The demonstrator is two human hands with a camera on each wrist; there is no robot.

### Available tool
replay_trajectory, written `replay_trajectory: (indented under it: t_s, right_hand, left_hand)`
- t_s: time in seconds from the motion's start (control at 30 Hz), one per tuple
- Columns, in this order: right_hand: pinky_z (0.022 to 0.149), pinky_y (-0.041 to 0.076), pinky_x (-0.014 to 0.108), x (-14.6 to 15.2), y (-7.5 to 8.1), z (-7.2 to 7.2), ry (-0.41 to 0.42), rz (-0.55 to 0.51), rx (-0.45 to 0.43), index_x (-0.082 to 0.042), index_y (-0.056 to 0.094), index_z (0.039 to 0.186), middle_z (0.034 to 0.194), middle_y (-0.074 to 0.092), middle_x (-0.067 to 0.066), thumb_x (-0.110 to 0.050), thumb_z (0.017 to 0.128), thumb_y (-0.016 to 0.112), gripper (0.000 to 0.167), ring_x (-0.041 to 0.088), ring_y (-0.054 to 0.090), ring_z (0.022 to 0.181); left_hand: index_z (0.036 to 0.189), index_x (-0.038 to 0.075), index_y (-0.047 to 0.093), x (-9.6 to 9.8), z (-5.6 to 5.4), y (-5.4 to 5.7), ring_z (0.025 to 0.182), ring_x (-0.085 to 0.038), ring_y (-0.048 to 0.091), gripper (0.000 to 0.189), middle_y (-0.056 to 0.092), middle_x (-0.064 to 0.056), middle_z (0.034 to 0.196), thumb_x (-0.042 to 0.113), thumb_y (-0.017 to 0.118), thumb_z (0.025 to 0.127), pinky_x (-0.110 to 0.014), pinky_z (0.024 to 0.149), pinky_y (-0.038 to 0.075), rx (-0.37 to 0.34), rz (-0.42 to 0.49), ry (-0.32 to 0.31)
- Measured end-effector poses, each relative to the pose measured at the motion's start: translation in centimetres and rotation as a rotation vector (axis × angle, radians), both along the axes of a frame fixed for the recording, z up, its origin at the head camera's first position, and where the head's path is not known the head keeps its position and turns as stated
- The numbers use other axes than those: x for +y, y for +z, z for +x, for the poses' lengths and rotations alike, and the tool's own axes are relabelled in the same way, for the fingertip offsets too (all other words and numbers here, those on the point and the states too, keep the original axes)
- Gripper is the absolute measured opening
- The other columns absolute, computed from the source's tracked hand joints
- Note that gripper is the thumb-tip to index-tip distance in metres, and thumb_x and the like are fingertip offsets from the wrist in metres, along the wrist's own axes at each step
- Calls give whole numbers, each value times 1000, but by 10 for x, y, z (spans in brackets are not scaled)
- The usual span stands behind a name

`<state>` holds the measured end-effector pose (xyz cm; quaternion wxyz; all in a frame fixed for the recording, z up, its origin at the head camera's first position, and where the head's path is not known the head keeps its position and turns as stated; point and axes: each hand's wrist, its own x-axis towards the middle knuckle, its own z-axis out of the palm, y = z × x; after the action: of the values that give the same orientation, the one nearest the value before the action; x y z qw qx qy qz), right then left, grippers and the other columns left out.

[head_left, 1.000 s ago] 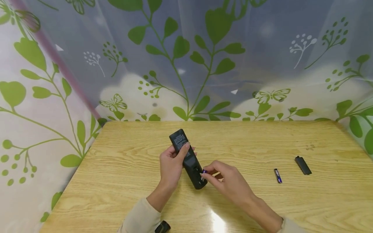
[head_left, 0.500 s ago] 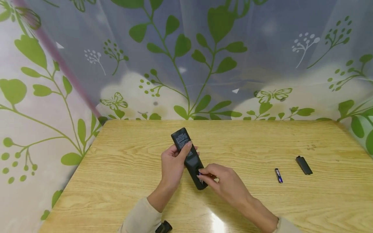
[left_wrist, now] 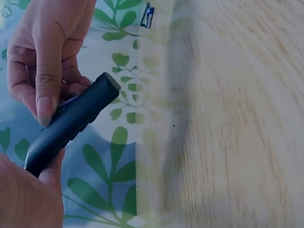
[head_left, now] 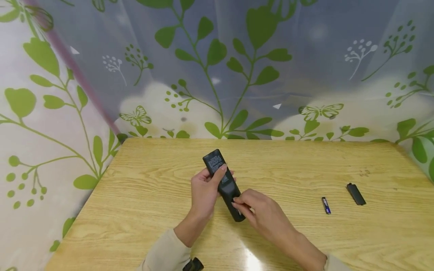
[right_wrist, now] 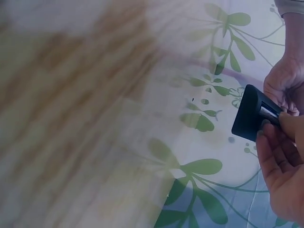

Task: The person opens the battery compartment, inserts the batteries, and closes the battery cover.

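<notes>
My left hand [head_left: 204, 192] grips a black remote control [head_left: 229, 187] around its middle, thumb across the labelled back. The remote is tilted, its open battery compartment at the near end. At that compartment my right hand [head_left: 264, 210] pinches a small battery between thumb and fingertips. Its purple edge [left_wrist: 69, 100] shows as a sliver in the left wrist view, and the fingers hide most of it. A pale battery surface [right_wrist: 269, 112] shows inside the compartment in the right wrist view. Farther right, a loose purple-and-black battery [head_left: 326, 205] lies on the table.
The black battery cover [head_left: 356, 194] lies on the wooden table [head_left: 142, 180], right of the loose battery. A leaf-patterned curtain [head_left: 190, 75] hangs behind the table's back edge and along the left side. A black device [head_left: 193, 264] sits by the left sleeve.
The right hand's fingertips have moved left onto the compartment, and the battery they pinch has gone from plainly visible to mostly hidden. The left hand keeps its grip on the remote control.
</notes>
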<state>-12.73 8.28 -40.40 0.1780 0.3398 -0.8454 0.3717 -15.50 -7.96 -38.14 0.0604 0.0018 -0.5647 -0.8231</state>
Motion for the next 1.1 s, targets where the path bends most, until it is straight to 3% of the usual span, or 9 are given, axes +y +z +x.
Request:
replay_trajectory:
  t_s: [0.17,0.57,0.83,0.97,1.1]
  right_hand:
    - [57,48,16,0,1,1,-22,15,54,-14,68,88,87,65,-8,-4,80,76,16,2,57,72]
    - [61,52,18,-1,5,-1,-68,27,13,-15,72,85,86,67,-8,-5,78,79,14,4,62,75]
    - [62,54,21,-1,4,0,-91,-5,31,-15,74,86,86,68,-8,-5,78,79,14,5,63,76]
    - [62,55,23,-3,6,1,-121,-15,-9,-15,74,86,85,68,-8,-5,77,80,15,5,63,77]
    - [59,54,22,-4,9,3,-161,-30,-108,-16,74,85,83,67,-10,-6,78,79,13,4,63,74]
  left_hand:
    - [109,-10,63,3,0,1,86,-42,67,28,64,-33,99,15,63,94,-40,72,57,-26,20,12]
    - [110,-9,63,3,-1,4,88,-41,67,28,66,-30,97,14,63,94,-41,74,57,-28,30,24]
    - [110,-9,63,3,-1,4,88,-40,67,32,67,-27,98,18,65,93,-41,75,56,-28,30,27]
    - [109,-10,63,4,-1,5,87,-41,67,31,67,-28,98,17,65,93,-42,74,56,-11,32,34]
    - [109,-10,63,6,1,5,90,-44,65,30,65,-31,99,15,65,93,-42,75,56,-9,58,38]
